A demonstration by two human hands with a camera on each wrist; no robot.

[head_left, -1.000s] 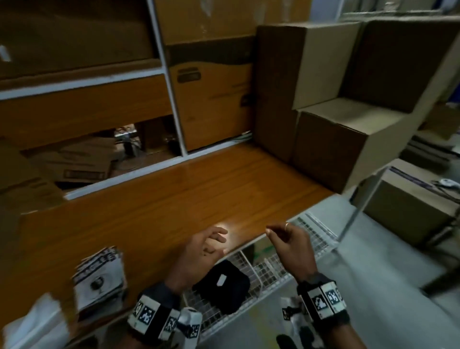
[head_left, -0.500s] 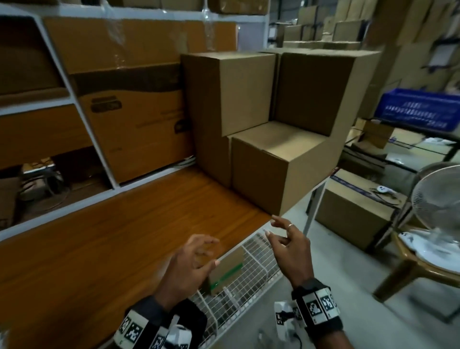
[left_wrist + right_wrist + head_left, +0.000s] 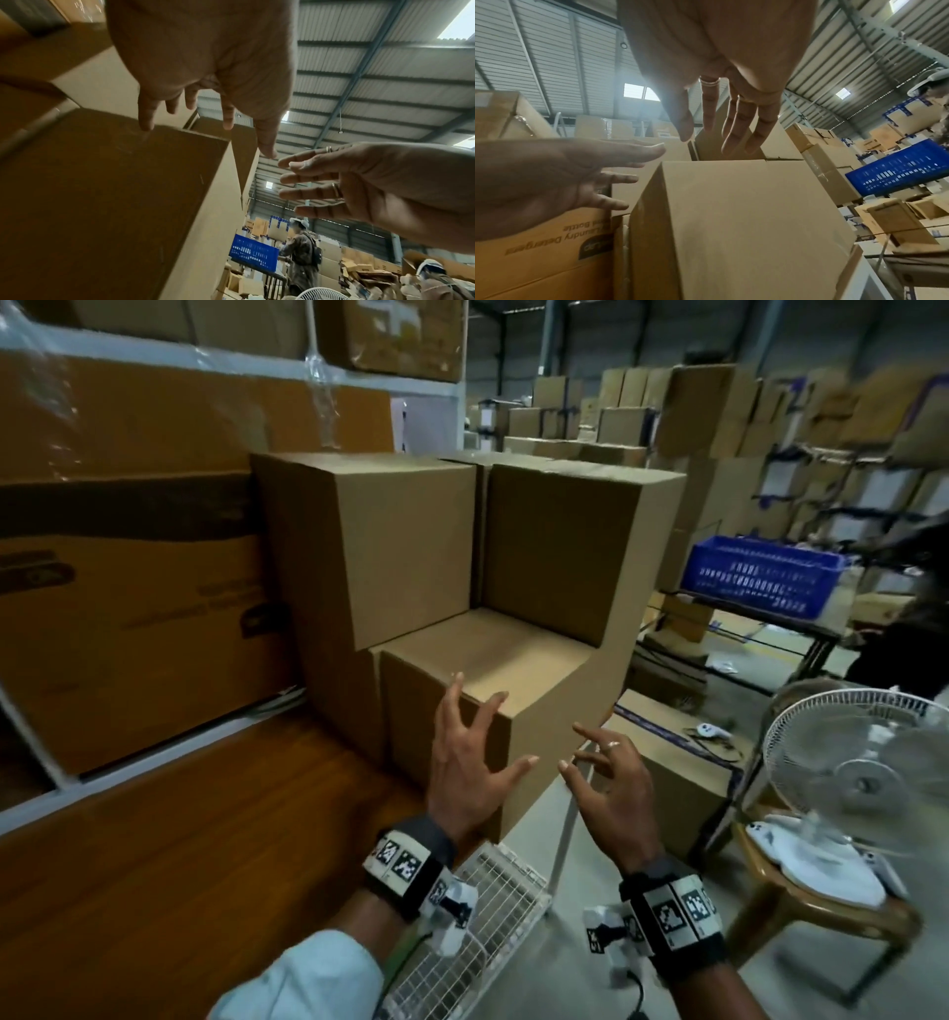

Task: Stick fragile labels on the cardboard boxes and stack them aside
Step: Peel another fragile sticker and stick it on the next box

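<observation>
We have both hands up in front of the low cardboard box [image 3: 477, 670] that sits at the near right corner of the wooden table [image 3: 169, 839]. Our left hand [image 3: 464, 762] is spread wide, fingers straight and splayed across the box's near corner, holding nothing; whether the fingertips actually touch the cardboard we cannot tell. Our right hand [image 3: 611, 788] hovers just off the box's right side, fingers loosely fanned and slightly bent, a ring on one of them, also empty. Two taller cardboard boxes [image 3: 400, 546] stand right behind the low one, touching it and each other, walling off its back. To the left, a large printed carton [image 3: 138, 629] fills the white shelf frame [image 3: 36, 737] beside the stack. Below the table edge, between our wrists, a white wire basket [image 3: 477, 922] juts out. On the floor to the right sits another taped carton [image 3: 667, 762], close beside our right hand, and further right a white fan [image 3: 862, 762] rests on a brown plastic stool [image 3: 801, 896]. A blue crate [image 3: 760, 577] sits on a table beyond, with stacks of cartons behind.
</observation>
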